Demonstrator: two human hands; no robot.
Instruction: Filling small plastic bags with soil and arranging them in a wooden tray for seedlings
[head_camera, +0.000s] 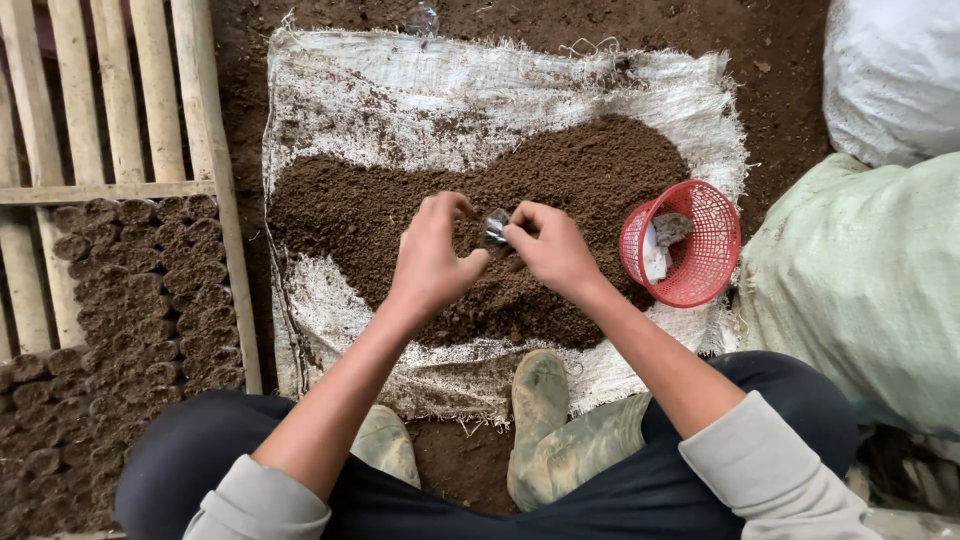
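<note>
Brown soil (520, 200) lies heaped on a white woven sack (400, 100) spread over the dirt floor, and I crouch at its near edge, boots (540, 400) touching the sacking. Both hands meet just above the heap: my left hand (430, 255) and right hand (550, 250) each pinch one side of a small clear bag (496, 226), fingers curled, pulling its mouth apart. I judge this as the opening step, with the bag not yet filled; whether any soil is inside is too small to tell. Next, I think, the mouth needs holding wide with one hand while the other scoops soil in. To my right a red basket (690, 245) sits on the sack's edge. At my left, filled bags (150, 290) stand packed together beside wooden slats (120, 90).
</note>
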